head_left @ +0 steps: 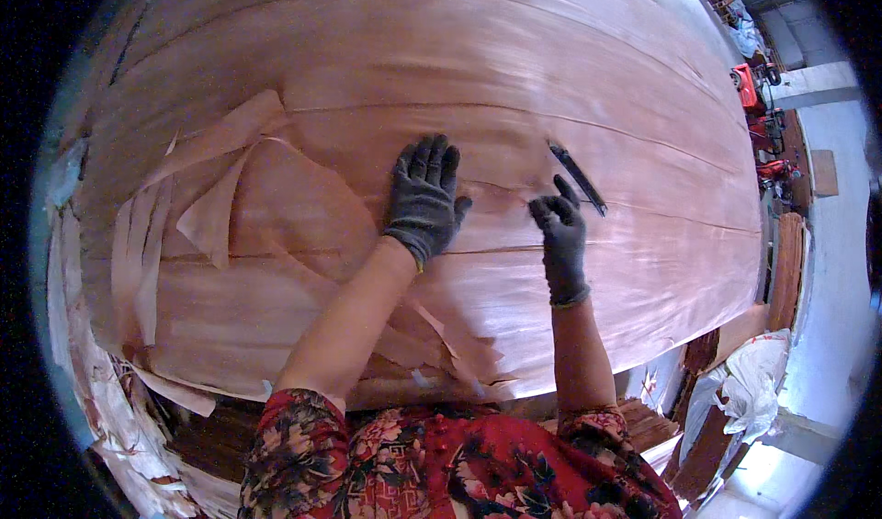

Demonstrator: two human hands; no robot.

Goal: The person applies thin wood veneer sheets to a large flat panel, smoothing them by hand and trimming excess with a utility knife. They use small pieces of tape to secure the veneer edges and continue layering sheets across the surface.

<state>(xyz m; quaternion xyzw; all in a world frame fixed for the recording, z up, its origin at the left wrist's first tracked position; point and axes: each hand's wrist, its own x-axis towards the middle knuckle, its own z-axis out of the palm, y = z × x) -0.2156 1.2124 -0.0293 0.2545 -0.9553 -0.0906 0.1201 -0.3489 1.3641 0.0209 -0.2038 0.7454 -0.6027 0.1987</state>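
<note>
My left hand [424, 197], in a dark grey glove, lies flat on a wide reddish-brown sheet of wood veneer [367, 69], its fingers stretched away from me. My right hand [562, 243], gloved alike, is over the sheet to the right. Its thumb and some fingers are pinched together while one finger points up and away. Whatever the pinch holds, if anything, is too small to make out. A black utility knife [579, 179] lies slanted on the sheet just beyond that pointing finger, seemingly apart from it. Seams or cracks run across the sheet between and around my hands.
Loose, torn veneer strips [220, 188] lie folded at the left, with more scraps [441, 335] by the near edge. Stacked wood sheets [220, 441] show beneath that edge. At the right are a white plastic bag [753, 381] and red machinery [749, 87] beside a pale floor.
</note>
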